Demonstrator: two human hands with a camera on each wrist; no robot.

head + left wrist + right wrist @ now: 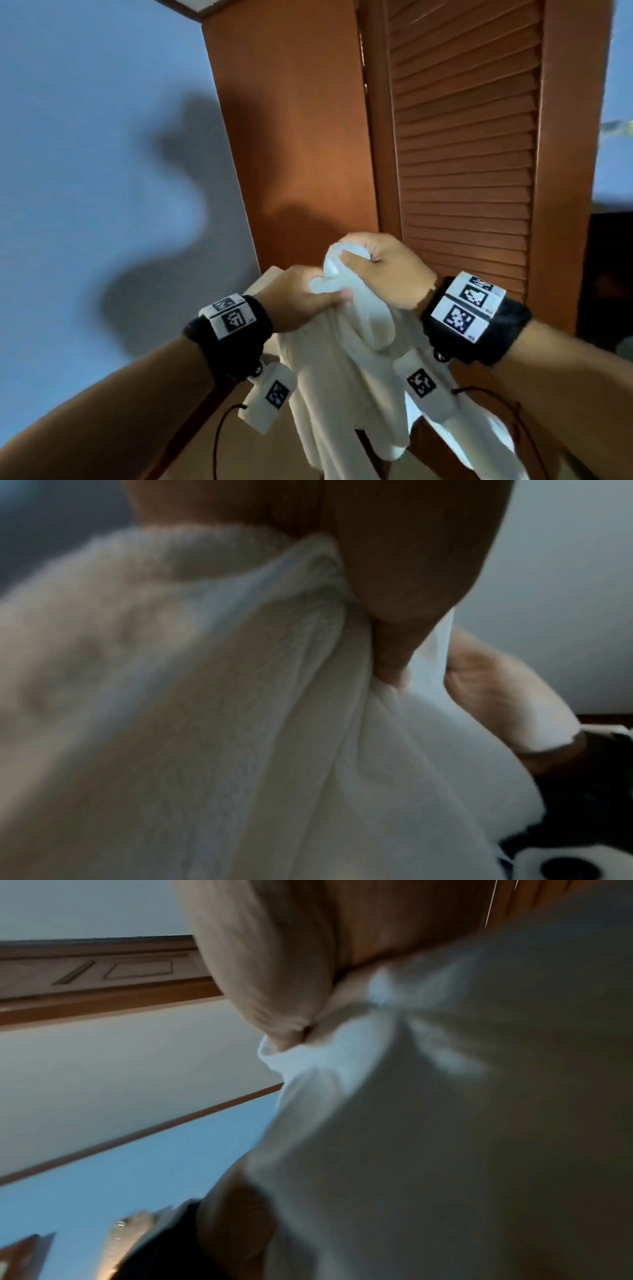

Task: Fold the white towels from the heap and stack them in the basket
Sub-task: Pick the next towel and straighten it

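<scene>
Head view shows both hands raised in front of a slatted wooden door [466, 144], each gripping the same white towel [346, 373] by its bunched top. The left hand [301, 301] has its fingers curled round a wad of cloth, and the right hand [380, 270], just beside and slightly higher, pinches another fold; the rest of the towel hangs down in loose, twisted drapes between the wrists. Neither the heap nor the basket is in sight. My guess is the person is hunting for corners. The risk: both grips sit on crumpled cloth rather than an edge, so spreading the hands may leave the towel twisted, or a fold may slip free and drop.
</scene>
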